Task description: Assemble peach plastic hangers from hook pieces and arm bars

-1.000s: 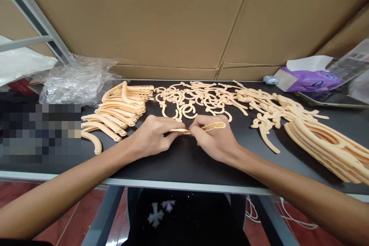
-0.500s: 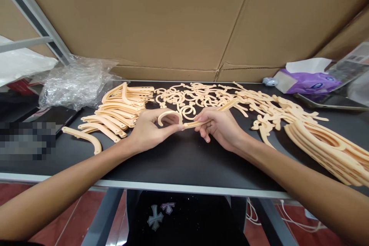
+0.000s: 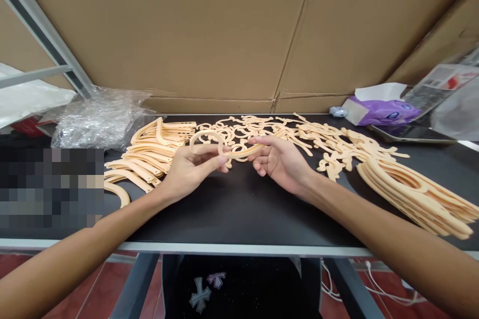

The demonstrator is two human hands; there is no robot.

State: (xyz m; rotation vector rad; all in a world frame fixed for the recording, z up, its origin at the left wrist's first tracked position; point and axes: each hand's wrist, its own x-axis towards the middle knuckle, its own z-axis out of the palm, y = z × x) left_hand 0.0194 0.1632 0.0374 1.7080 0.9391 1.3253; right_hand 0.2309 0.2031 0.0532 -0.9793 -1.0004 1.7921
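Observation:
My left hand point(image 3: 187, 172) pinches a cream plastic hanger hook point(image 3: 207, 132), its curve standing up above the thumb and fingers. My right hand point(image 3: 282, 162) has its thumb and fingers around a matching curved hanger arm point(image 3: 241, 153). One end of this arm meets the base of the hook at my left fingertips; whether they are locked together I cannot tell. Behind the hands lie many loose hooks point(image 3: 228, 134). Left of them is a row of hanger arms point(image 3: 140, 162), and on the right a heap of more hanger parts point(image 3: 329, 139).
A neat stack of hangers point(image 3: 400, 194) sits at the right of the black table point(image 3: 239, 214). Crumpled clear plastic point(image 3: 97, 117) lies back left. At the back right are a purple tissue pack point(image 3: 385, 109) and a dark tablet-like device point(image 3: 415, 134). Cardboard point(image 3: 209, 30) stands behind.
The hanger arm has turned within my right hand, so its curved side now shows, and my right fingers are less curled. The hook stays in my left hand. The view has shifted slightly.

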